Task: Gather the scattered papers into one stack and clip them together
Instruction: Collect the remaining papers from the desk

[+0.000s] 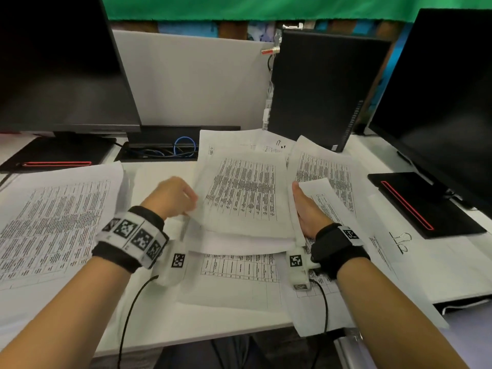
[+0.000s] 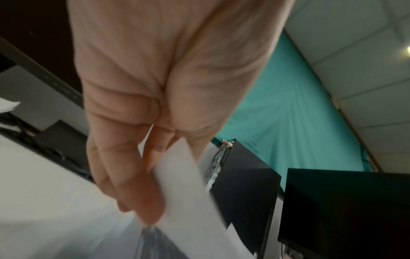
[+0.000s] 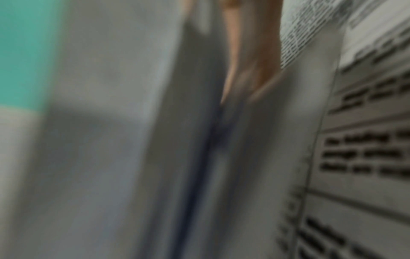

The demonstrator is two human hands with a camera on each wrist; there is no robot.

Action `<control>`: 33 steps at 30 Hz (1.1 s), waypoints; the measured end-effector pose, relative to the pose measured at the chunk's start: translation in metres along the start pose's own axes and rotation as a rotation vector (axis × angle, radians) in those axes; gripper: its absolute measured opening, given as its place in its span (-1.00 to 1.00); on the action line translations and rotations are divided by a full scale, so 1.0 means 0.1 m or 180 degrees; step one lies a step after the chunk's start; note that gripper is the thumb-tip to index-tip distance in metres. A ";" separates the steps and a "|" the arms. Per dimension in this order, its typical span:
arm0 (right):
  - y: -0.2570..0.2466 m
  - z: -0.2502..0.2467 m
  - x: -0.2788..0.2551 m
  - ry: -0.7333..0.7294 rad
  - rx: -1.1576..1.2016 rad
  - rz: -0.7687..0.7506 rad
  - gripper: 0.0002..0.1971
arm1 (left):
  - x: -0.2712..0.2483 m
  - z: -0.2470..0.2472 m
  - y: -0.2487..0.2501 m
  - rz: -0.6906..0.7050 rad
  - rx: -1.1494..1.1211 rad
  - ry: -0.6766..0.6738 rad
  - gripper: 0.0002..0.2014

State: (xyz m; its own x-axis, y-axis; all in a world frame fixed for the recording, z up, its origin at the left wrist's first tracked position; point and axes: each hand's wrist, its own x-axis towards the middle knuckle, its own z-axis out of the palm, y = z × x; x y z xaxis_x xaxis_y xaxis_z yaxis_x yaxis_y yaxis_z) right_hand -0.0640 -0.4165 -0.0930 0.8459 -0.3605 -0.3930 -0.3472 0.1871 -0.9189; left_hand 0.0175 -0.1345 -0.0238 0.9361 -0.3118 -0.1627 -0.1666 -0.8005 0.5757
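Between the hands, a stack (image 1: pixel 239 198) of printed papers lifts off the tabletop (image 1: pixel 159 315). The left hand (image 1: pixel 170 195) pinches its 9 o'clock edge; the right hand (image 1: pixel 306 209), fingers straight, presses the 3 o'clock edge. A loose sheet (image 1: pixel 53 222) lies further toward 9 o'clock.

This is an office workstation. A white bench (image 1: pixel 149 326) carries two dark monitors, the left monitor (image 1: pixel 58 62) and the right monitor (image 1: pixel 442 102), each on a black base with a red stripe. Between them stands a black desktop computer tower (image 1: pixel 319 89) in front of a pale grey partition panel (image 1: pixel 191 81). A cable tray (image 1: pixel 159 151) sunk into the bench holds blue network cables. Printed sheets of tables (image 1: pixel 53 227) lie spread over the surface. Behind hangs a green cloth backdrop (image 1: pixel 266 6), and the left wrist view shows ceiling tiles (image 2: pixel 366 78).
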 end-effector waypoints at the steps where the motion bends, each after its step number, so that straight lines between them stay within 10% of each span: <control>1: 0.01 0.00 0.02 -0.0051 0.0051 0.0006 -0.38 | -0.03 0.06 -0.05 -0.0073 0.0124 -0.0241 -0.86; 5: 0.00 0.07 -0.04 -0.0257 -0.0475 -0.0119 -0.17 | -0.05 0.22 -0.10 -0.0170 0.0625 -0.0694 -0.73; 8: 0.00 0.13 -0.09 -0.0220 -0.0780 -0.0338 -0.56 | 0.00 0.22 -0.07 -0.0275 0.0553 -0.0379 -0.62; 14: -0.16 0.11 -0.17 -0.0572 -0.0153 -0.0491 -0.57 | 0.18 0.05 -0.10 -0.0433 -0.1380 -0.0002 -0.43; 22: -0.91 0.68 -0.76 -0.0852 -0.0303 -0.1749 -0.56 | -0.19 -0.38 0.29 0.1553 -0.2468 0.2329 -0.74; 33: -1.32 1.28 -1.12 -0.0375 0.0197 -0.2474 -0.62 | -0.43 -0.65 0.40 0.2080 -0.2258 0.3062 -0.91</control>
State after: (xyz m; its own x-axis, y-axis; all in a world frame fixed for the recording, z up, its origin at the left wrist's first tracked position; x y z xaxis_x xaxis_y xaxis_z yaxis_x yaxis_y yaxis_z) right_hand -0.0605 -0.2838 0.0768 0.8755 -0.3101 0.3707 0.3816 -0.0272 -0.9239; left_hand -0.0092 -0.1204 0.0584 0.6409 0.1812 0.7459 -0.7380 -0.1217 0.6637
